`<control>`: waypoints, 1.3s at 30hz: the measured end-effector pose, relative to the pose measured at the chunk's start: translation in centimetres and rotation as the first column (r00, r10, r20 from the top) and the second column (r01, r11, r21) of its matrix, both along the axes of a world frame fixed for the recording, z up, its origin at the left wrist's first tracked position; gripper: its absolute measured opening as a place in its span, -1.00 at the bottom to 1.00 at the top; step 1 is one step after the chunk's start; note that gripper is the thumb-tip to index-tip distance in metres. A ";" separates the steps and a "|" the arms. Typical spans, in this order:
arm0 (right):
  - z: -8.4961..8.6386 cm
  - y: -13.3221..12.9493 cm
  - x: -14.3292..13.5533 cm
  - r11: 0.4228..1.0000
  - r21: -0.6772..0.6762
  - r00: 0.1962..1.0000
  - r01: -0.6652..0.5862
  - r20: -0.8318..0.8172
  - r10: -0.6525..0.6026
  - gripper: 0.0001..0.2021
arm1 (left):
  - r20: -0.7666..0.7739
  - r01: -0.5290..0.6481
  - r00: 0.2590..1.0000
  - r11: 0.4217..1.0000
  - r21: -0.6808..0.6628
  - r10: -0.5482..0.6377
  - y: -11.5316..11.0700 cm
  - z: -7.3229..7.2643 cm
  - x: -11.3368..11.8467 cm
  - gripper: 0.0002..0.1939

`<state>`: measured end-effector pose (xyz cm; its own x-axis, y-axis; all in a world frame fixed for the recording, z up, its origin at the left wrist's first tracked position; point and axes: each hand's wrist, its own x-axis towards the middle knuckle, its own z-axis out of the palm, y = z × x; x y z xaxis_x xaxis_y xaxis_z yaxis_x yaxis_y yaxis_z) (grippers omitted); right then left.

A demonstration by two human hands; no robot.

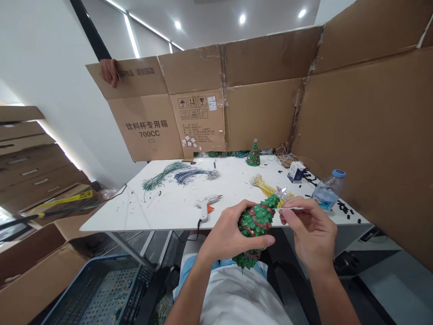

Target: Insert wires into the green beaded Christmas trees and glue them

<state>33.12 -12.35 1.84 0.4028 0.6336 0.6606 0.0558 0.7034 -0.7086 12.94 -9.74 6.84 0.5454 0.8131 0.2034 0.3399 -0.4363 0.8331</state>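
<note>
White tabletop point(176, 212) walled by brown cardboard panels point(270, 99); my left hand point(233, 234) grips glittery green tree ornament point(255, 221), base hidden; right hand point(309, 225) pinches thin wire point(289, 208).

- small tree point(254, 224) — glittery green, rough, red bead trim
- table point(176, 205) — smooth, matt white
- screen point(365, 131) — matt brown cardboard
- bottle point(327, 192) — clear glossy plastic

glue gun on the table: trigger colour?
Orange. The white hot-glue gun lies on the white table, trigger clearest in the head view.
</note>
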 end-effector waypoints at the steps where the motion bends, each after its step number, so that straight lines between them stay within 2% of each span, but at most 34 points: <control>1: 0.0 0.1 0.0 1.000 -0.002 1.000 -0.002 0.025 0.002 -0.93 | -0.001 0.002 1.000 1.000 0.003 -0.002 0.0 0.0 0.0 -0.39; 6: -0.1 0.3 -0.2 0.999 -0.035 0.992 -0.016 0.122 0.020 -0.92 | -0.023 -0.021 0.999 0.999 0.028 0.022 0.1 0.0 0.1 -0.39; 13: 0.1 0.1 -0.3 0.996 0.054 0.995 0.072 0.071 -0.075 -0.93 | -0.033 -0.033 0.999 0.999 0.018 0.033 0.2 0.1 -0.1 -0.37; 20: -0.2 0.5 -0.2 1.000 -0.022 0.991 -0.004 0.136 0.007 -0.96 | -0.014 -0.026 1.000 1.000 0.011 0.026 -0.2 0.4 -0.1 -0.41; 26: -0.5 0.4 -0.1 1.000 -0.002 0.985 0.014 0.171 -0.014 -0.88 | -0.032 -0.041 0.999 0.999 0.028 0.042 0.0 0.1 -0.1 -0.40; 32: -0.2 0.3 0.6 0.982 0.159 0.950 0.103 0.276 -0.144 -0.79 | -0.013 -0.053 0.998 0.998 0.030 0.053 -0.1 0.0 -0.2 -0.41; 39: 0.3 0.2 0.7 0.926 0.270 0.823 0.262 0.439 -0.361 -0.75 | -0.008 -0.104 0.995 0.994 0.040 0.104 -0.4 0.2 -0.3 -0.39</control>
<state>33.82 -12.11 2.09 0.1642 0.3707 0.9141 0.5880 0.7073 -0.3924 12.66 -10.10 7.01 0.4606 0.8570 0.2313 0.3931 -0.4306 0.8125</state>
